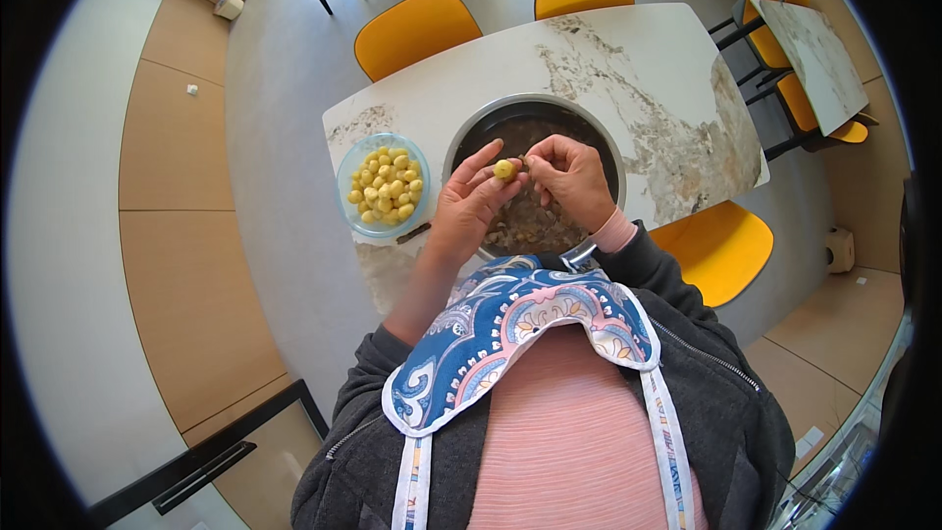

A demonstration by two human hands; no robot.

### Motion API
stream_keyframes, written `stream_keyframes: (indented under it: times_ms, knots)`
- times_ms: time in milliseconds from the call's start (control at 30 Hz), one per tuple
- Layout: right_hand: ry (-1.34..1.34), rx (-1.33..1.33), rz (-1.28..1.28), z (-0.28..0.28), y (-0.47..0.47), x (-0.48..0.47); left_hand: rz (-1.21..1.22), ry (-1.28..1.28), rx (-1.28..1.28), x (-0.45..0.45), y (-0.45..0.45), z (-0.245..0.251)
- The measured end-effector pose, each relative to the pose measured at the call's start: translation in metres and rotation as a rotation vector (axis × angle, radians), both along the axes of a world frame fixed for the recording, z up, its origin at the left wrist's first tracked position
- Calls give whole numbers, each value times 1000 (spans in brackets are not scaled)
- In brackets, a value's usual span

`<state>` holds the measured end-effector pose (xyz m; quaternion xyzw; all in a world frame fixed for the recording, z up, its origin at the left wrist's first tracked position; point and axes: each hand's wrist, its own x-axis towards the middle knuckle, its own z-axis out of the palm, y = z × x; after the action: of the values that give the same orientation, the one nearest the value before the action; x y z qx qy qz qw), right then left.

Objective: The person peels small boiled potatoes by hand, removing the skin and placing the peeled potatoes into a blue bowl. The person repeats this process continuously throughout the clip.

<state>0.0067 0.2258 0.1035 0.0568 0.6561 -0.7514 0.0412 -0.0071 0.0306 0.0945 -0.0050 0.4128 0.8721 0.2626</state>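
My left hand (465, 202) holds a small round yellow piece (505, 170), a peeled chestnut or small potato with some brown on its side, between thumb and fingers. Close beside it, the thumb and forefinger of my right hand (570, 175) pinch a small brown scrap of peel (524, 160). Both hands are over a wide round metal basin (617, 154), where brown and pale peelings lie in dark contents. Left of the basin stands a clear glass bowl (342, 195) heaped with similar yellow pieces (384, 184).
The marble-patterned table (662, 88) carries both vessels. A small dark tool, perhaps a knife (413, 233), lies between bowl and basin. Yellow chairs (416, 33) stand along the far side, and another yellow chair (717, 254) is at the near right.
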Motion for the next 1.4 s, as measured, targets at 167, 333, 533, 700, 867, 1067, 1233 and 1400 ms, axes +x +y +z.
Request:
stream_keyframes:
  times_ms: [167, 333, 533, 700, 867, 1067, 1233, 1400]
  knots:
    - [-30, 114, -48, -30, 17, -7, 25, -133, 170, -6, -16, -15]
    - [-88, 158, -27, -59, 22, 1, 175, -263, 368, -16, -50, -58]
    - [-115, 154, 5, -75, 30, 10, 442, -454, 423, -26, -115, -116]
    - [-136, 156, 9, -82, 37, 12, 700, -549, 303, -34, -147, -147]
    - [-167, 132, 53, -79, 37, 14, 663, -407, 1, -26, -131, -122]
    - [-114, -15, 194, -49, 16, 10, 197, -48, -57, -10, -53, -49]
    - [10, -9, 174, -24, 0, 8, 38, 160, -304, -3, -7, -16]
    - [14, -60, 91, -19, -2, 11, 72, 347, -502, 5, 9, -14]
